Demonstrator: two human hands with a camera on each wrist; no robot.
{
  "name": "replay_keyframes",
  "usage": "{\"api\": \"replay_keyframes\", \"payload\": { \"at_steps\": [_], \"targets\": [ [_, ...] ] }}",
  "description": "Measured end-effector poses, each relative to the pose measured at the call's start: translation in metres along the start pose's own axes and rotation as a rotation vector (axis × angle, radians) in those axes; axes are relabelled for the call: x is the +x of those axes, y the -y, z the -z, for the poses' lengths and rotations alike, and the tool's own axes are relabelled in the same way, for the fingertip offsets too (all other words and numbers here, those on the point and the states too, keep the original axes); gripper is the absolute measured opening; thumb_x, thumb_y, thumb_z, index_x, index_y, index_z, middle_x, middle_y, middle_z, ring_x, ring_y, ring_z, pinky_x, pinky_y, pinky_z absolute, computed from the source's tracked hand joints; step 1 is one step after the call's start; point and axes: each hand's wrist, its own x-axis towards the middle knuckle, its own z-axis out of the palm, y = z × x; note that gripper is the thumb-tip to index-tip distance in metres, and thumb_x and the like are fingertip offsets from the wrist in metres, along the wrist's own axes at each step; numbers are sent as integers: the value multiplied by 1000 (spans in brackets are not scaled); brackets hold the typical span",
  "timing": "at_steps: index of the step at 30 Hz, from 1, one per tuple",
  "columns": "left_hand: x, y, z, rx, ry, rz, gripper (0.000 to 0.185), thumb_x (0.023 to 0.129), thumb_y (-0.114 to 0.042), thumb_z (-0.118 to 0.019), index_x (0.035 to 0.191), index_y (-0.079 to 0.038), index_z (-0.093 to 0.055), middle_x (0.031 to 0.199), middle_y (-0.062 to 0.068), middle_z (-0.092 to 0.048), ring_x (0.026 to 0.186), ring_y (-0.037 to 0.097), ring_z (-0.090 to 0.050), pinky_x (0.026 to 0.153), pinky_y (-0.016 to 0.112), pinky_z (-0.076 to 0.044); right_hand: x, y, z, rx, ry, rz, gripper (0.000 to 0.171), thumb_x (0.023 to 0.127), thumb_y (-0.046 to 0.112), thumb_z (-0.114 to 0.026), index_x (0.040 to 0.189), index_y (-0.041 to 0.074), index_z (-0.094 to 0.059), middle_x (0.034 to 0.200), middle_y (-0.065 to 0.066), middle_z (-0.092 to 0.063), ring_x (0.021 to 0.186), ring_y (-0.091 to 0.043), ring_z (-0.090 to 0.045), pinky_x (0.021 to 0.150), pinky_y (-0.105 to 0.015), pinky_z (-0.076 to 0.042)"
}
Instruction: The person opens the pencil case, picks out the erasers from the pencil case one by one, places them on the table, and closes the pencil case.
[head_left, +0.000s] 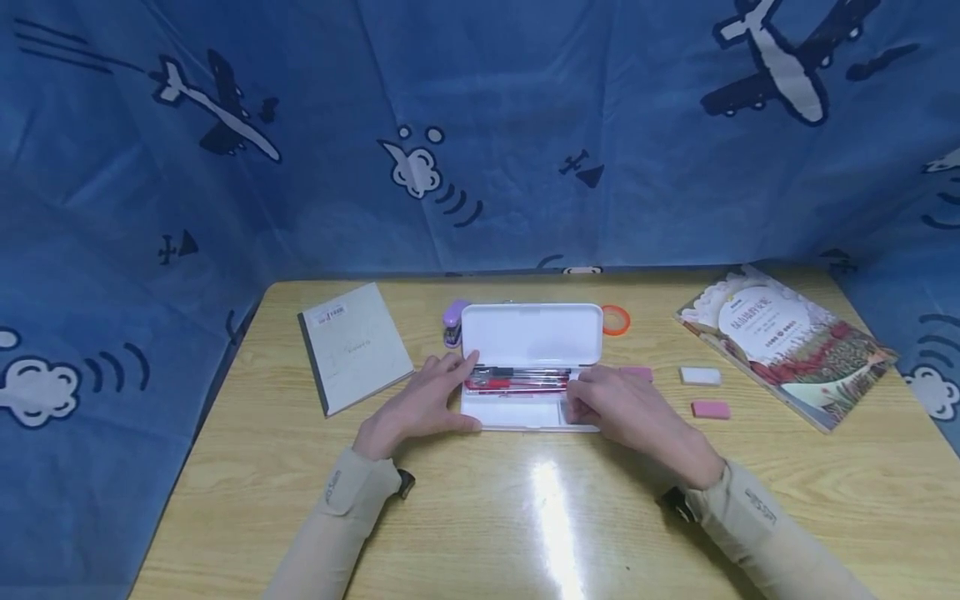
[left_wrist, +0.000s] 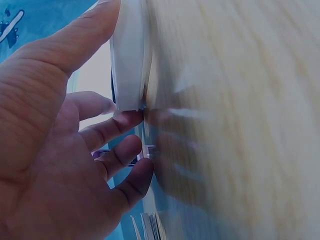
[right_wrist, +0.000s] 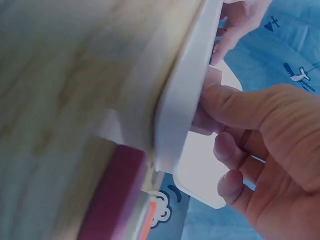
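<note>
A white pencil case (head_left: 532,333) lies with its lid raised at the table's middle. Several pens (head_left: 517,379), black and red, fill its rear compartment. Its left end is held by my left hand (head_left: 427,400), thumb at the front edge and fingers by the lid and side; the left wrist view shows the fingers (left_wrist: 132,145) bent against that end. My right hand (head_left: 626,408) reaches into the front compartment's right part. Between its thumb and fingers it pinches a small flat pinkish-grey piece (right_wrist: 205,122), largely covered, kind unclear.
Right of the case lie a pink eraser (head_left: 637,373), a white eraser (head_left: 700,376) and another pink eraser (head_left: 710,409). Behind it are a purple stapler (head_left: 453,321) and an orange ring (head_left: 616,320). A grey notebook (head_left: 356,350) lies left, a picture book (head_left: 787,342) right.
</note>
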Motion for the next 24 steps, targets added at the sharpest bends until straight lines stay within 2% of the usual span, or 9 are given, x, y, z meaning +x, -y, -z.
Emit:
{"api": "replay_keyframes", "payload": {
  "at_steps": [6, 13, 18, 24],
  "targets": [
    [1, -1, 0, 9, -7, -2, 107, 81, -48, -83, 163, -17, -21, 159, 9, -38, 127, 27, -39, 112, 47, -38, -8, -6, 22, 15, -13, -84, 24, 78, 8, -85, 81, 23, -67, 78, 11, -64, 72, -8, -56, 60, -29, -47],
    [1, -3, 1, 3, -1, -1, 107, 81, -48, -83, 163, -17, -21, 158, 8, -38, 126, 27, -38, 112, 47, -38, -42, -30, 50, 32, 30, -201, 26, 76, 15, -88, 75, 30, -67, 75, 15, -63, 69, -5, -50, 58, -28, -41],
    [0, -3, 3, 6, -2, 6, 107, 81, -47, -83, 163, -17, -21, 158, 8, -38, 126, 27, -38, 112, 47, -37, -71, -54, 57, 24, 50, -237, 29, 73, 7, -87, 75, 28, -67, 74, 15, -64, 70, -5, -55, 61, -31, -44],
    [-1, -4, 2, 12, -4, 4, 106, 82, -47, -83, 163, -18, -21, 155, 8, -41, 123, 27, -39, 108, 45, -40, -100, -71, 54, 27, 80, -275, 26, 73, 6, -86, 75, 24, -68, 70, 16, -63, 66, -2, -54, 59, -29, -45]
  ]
}}
